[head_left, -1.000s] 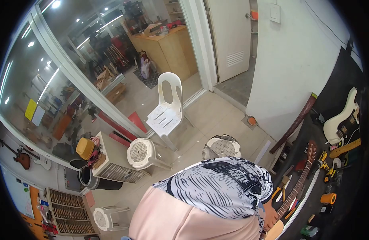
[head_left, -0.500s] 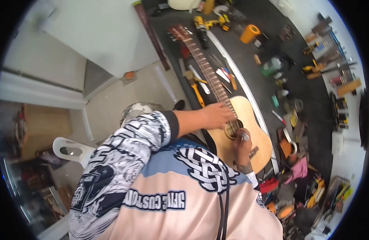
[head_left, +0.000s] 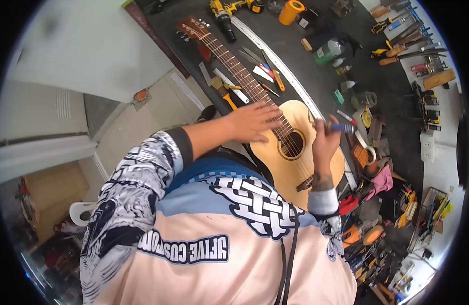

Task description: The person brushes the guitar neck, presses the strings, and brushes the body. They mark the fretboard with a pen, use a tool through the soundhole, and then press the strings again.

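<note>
An acoustic guitar (head_left: 275, 152) with a pale top lies face up on the dark bench, its headstock (head_left: 193, 28) toward the upper left. My left hand (head_left: 252, 122) is open, fingers spread over the strings where the neck meets the body. Over the guitar's right side, my right hand (head_left: 323, 145) is closed around a blue-handled tool (head_left: 342, 127). The handle's butt points right, and a thin dark shank shows on the other side of the fist. Below my left hand, the round soundhole (head_left: 292, 145) is uncovered.
A long metal ruler (head_left: 280, 61) lies beside the neck. Close to the neck are a brush (head_left: 223, 91) and several hand tools. Farther back are a yellow drill (head_left: 224, 18) and a green spray bottle (head_left: 328, 52). Chisels (head_left: 402, 48) line the right wall.
My right hand has lifted from the soundhole up and to the right with the blue-handled tool. My left hand has shifted left and its fingers are spread. The camera view has shifted too.
</note>
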Tool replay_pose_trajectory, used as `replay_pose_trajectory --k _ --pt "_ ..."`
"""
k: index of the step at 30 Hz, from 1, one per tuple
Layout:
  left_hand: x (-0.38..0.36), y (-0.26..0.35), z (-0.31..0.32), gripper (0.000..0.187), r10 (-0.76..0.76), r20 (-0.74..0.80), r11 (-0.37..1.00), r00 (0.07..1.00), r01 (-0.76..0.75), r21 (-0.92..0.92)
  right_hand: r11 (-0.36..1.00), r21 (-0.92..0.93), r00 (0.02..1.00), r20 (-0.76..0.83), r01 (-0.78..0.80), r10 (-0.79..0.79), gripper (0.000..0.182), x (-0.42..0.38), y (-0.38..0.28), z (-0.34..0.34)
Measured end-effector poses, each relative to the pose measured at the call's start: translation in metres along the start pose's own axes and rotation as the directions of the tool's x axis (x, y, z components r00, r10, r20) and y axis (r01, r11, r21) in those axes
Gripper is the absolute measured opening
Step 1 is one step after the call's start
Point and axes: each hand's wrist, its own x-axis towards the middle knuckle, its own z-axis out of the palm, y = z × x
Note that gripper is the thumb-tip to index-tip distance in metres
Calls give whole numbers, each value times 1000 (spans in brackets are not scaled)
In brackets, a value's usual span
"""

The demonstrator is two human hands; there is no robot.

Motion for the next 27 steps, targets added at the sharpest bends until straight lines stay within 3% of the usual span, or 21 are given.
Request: replay_pose_trajectory --k 5,9,11,13,14,19,21,22,23,24,25,27 --pt "-31 -91 -41 72 -33 25 998 999 31 59 904 34 904 -11 -427 428 33 77 10 34" --pt "-66 -188 -74 70 -116 -41 988 992 119 94 793 269 818 -29 -547 574 13 134 40 43" --pt "-79 -227 -87 68 -83 -42 992 996 87 91 684 273 703 -38 -676 710 7 156 53 41" --pt "-84 -246 -91 67 -57 -75 992 996 65 104 641 298 658 -56 -707 751 5 169 78 36" --pt "-86 -253 -92 67 -46 -93 992 995 56 110 646 226 650 -67 -729 757 6 172 86 36" --pt "-88 -262 -78 70 3 -235 995 972 21 97 740 -21 708 -313 -672 634 27 177 92 61" --pt "-88 -266 -71 70 33 -286 993 958 2 120 751 -142 762 -204 -644 615 35 180 85 61" --pt "-88 -268 -68 71 55 -306 991 950 -13 135 771 -200 796 -132 -605 590 46 199 120 27" --pt "-88 -271 -64 71 86 -340 985 936 -28 172 709 -468 844 -201 -528 497 57 193 96 34" --pt "-86 -273 -60 71 123 -374 978 919 -49 201 608 -742 959 -241 -282 149 54 177 80 44" --pt "-84 -274 -56 71 166 -408 972 898 -79 223 636 -755 985 -168 -158 45 56 146 43 66" --pt "-80 -260 -60 63 190 -424 967 885 -95 236 627 -774 996 68 89 -57 42 114 12 71"
